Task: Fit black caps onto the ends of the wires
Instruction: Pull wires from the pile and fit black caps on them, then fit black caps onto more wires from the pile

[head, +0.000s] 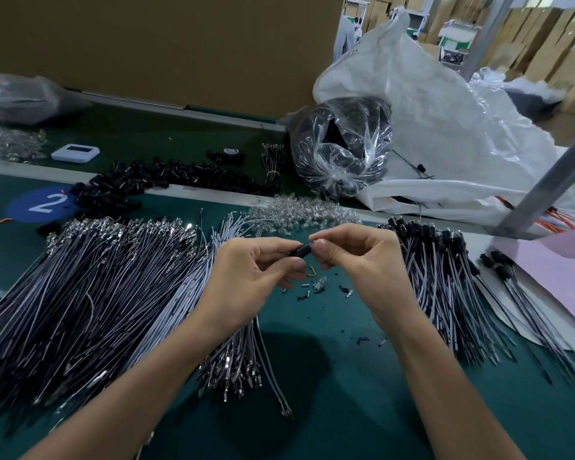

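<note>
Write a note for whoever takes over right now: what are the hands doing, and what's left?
The left hand pinches a cap; the right hand pinches a small pale piece at its end, too small to identify.
The loose caps lie at the back left, bare wires on the left, capped wires on the right.
Done: the right pile. To do: the current cap, then the big left pile.
</note>
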Motion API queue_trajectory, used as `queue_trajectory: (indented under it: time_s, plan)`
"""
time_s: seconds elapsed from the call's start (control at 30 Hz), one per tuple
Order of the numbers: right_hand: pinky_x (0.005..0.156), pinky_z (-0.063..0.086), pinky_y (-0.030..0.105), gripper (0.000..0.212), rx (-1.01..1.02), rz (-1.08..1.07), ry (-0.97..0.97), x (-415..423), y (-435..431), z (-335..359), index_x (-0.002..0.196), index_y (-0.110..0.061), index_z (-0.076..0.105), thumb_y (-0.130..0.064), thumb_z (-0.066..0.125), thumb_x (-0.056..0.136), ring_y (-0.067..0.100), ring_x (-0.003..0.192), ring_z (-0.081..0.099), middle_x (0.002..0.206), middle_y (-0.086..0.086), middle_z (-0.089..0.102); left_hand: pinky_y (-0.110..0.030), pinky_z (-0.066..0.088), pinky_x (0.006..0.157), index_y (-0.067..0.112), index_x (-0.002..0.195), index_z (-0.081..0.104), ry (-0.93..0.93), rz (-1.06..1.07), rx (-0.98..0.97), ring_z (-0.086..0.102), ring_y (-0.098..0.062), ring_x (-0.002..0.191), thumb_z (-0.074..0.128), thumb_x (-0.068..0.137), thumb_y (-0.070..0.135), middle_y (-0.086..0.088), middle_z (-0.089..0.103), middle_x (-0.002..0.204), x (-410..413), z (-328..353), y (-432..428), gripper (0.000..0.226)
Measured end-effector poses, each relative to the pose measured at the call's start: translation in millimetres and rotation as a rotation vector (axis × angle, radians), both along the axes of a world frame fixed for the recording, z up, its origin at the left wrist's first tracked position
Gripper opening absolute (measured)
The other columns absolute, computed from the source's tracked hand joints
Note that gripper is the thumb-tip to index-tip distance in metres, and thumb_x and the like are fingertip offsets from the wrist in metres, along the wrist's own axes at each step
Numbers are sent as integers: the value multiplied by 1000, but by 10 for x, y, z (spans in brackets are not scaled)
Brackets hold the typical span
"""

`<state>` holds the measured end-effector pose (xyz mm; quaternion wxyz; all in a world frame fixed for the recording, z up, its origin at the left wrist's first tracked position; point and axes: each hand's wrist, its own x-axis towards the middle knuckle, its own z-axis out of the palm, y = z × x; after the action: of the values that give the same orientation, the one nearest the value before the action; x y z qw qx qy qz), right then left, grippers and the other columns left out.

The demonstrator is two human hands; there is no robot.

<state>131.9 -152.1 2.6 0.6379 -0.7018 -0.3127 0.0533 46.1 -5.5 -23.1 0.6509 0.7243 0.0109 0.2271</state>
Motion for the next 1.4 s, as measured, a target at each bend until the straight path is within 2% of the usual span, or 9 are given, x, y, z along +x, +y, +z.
queue_trajectory:
  time_s: [0.37, 0.63, 0.7, 0.83, 0.9, 1.03, 1.17, 1.27, 1.4]
  plan:
    - [62, 54, 21, 16, -86, 69, 52, 26, -63, -50, 81, -7, 76, 8, 73, 78, 12, 61, 65, 66, 2, 72, -19, 57, 61, 31, 87, 72, 5, -14, 77, 74, -14, 67, 71, 82, -6, 7, 76, 73, -18, -33, -36, 37]
    - [60, 54, 28, 23, -56, 182, 67, -20, -83, 12, 72, -12, 73, 10, 71, 79, 17, 59, 61, 69, 9, 71, -20, 57, 60, 20, 86, 73, 22, -123, -69, 75, -21, 68, 70, 79, -2, -3, 76, 75, -55, -30, -8, 23]
    - [62, 54, 31, 14, -8, 176, 52, -48, -82, 45, 74, -11, 71, 3, 73, 77, 19, 61, 61, 70, 6, 70, -22, 57, 60, 18, 91, 73, 1, -145, -107, 75, -22, 71, 69, 77, 10, -6, 77, 78, -58, 9, -28, 16]
    - [79, 55, 29, 8, 133, 239, 101, -42, -225, 180, 83, -10, 70, -15, 70, 77, 18, 81, 68, 93, 6, 73, -28, 60, 66, 22, 114, 66, -36, -261, -152, 75, -26, 82, 67, 81, 23, -8, 77, 89, -66, 150, -38, 33]
    - [79, 57, 26, 13, 275, 351, 224, 18, -459, 305, 87, -9, 70, -19, 72, 80, 21, 88, 71, 104, 12, 73, -27, 60, 67, 23, 119, 62, -39, -191, -166, 75, -25, 83, 61, 83, 37, -6, 77, 92, -91, 228, 45, 39]
    - [70, 58, 20, 9, 378, 291, 260, 284, -1117, 557, 87, -16, 73, -22, 68, 84, 11, 77, 71, 86, 1, 73, -28, 59, 65, 21, 110, 66, -123, 133, -350, 73, -20, 74, 45, 87, 50, -4, 76, 85, -126, 336, 329, 43]
    - [95, 54, 36, 23, -36, -273, 134, 825, -1677, 785, 110, -4, 64, -20, 51, 100, 20, 90, 64, 96, 11, 66, -26, 58, 63, 16, 103, 69, -153, 309, -502, 71, -17, 67, 47, 93, 44, -3, 76, 79, -144, 342, 447, 37]
    - [71, 57, 17, 17, -223, -416, 56, 910, -1635, 872, 94, -18, 71, -31, 63, 88, 13, 75, 67, 79, -4, 73, -26, 57, 62, 16, 99, 69, -73, 378, -440, 69, -16, 64, 50, 100, 27, 0, 75, 76, -135, 309, 433, 21]
    - [80, 49, 33, 27, -759, -693, -398, 731, -1119, 761, 109, -11, 71, -32, 61, 95, 19, 80, 59, 97, 10, 72, -22, 55, 56, 17, 94, 69, -12, 418, -348, 67, -14, 62, 57, 97, 13, 1, 75, 74, -109, 259, 391, 13]
